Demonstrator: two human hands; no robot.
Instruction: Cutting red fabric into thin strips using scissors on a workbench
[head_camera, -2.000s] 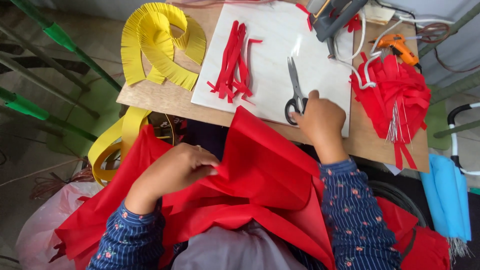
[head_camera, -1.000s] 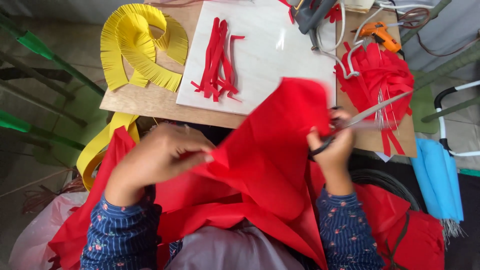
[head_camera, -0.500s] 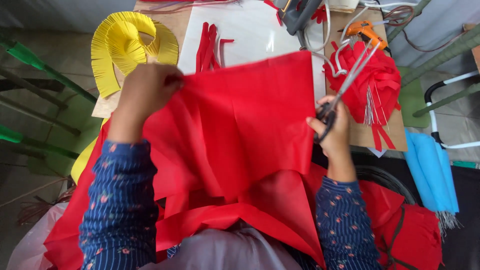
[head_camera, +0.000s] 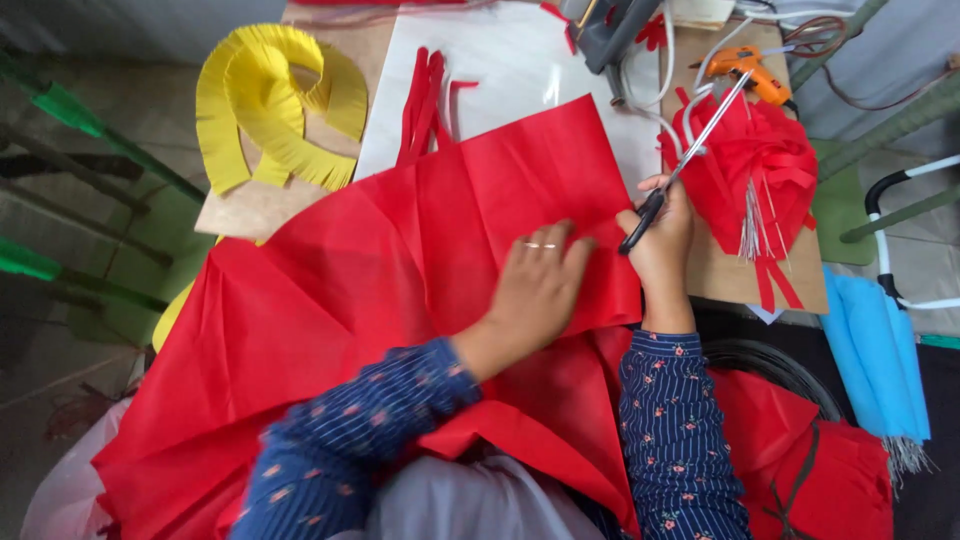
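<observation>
— What has changed at the table (head_camera: 262, 208)?

— The red sheet (head_camera: 400, 300), held up a moment ago, now lies spread over the table's near edge; the left hand (head_camera: 535, 290) presses it flat, fingers open.

— And the right hand (head_camera: 662, 245)?

— Curled around the scissors (head_camera: 680, 165), blades nearly closed, pointing toward the far right corner; cutting looks ready to begin at the sheet's right edge.

Objects lying around the work board.
Yellow fringed paper strips (head_camera: 275, 100) curl at the board's left corner; cut red strips (head_camera: 425, 100) lie on a white sheet (head_camera: 520, 70); an orange glue gun (head_camera: 750, 72) sits near a red fringed bundle (head_camera: 760, 170); blue paper (head_camera: 885, 350) hangs beside the board (head_camera: 255, 212).
</observation>
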